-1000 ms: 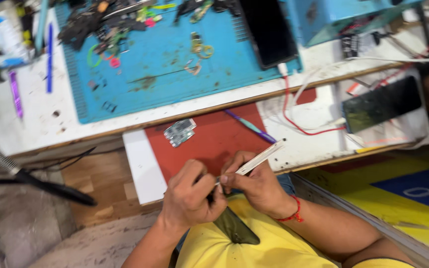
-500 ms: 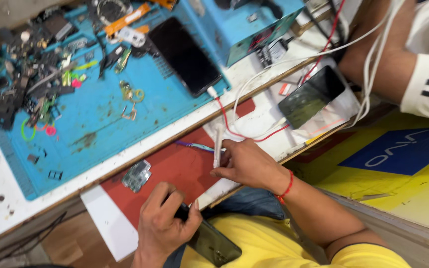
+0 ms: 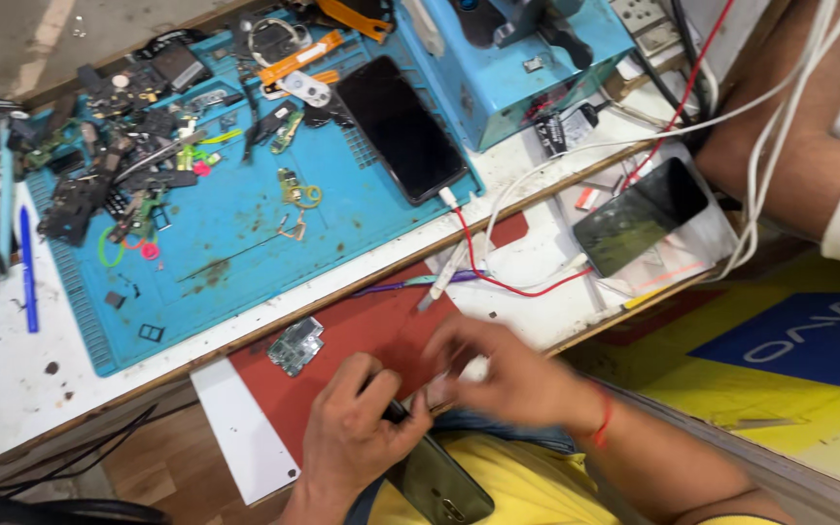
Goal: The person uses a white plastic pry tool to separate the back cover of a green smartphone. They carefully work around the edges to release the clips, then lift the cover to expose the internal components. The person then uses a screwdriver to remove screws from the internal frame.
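Note:
My left hand (image 3: 352, 437) grips a dark phone (image 3: 439, 483) held over my lap, against my yellow shirt. My right hand (image 3: 503, 377) is motion-blurred just right of it, above the red mat (image 3: 381, 335), with its fingers reaching toward my left hand. Something small and white shows at its fingers, too blurred to name. A white stick-like tool (image 3: 444, 277) lies on the bench edge beyond the right hand, apart from it. A small circuit board (image 3: 296, 345) rests on the red mat, left of both hands.
A blue work mat (image 3: 245, 233) carries several loose parts and a black phone (image 3: 401, 126). A red cable (image 3: 517, 284) runs toward a second phone (image 3: 639, 216) on a white tray. Another person's arm (image 3: 780, 126) reaches in at the top right. A blue machine (image 3: 517, 53) stands behind.
My right hand left the white tool on the bench edge and swung back down toward my left hand and the phone. The view shifted slightly.

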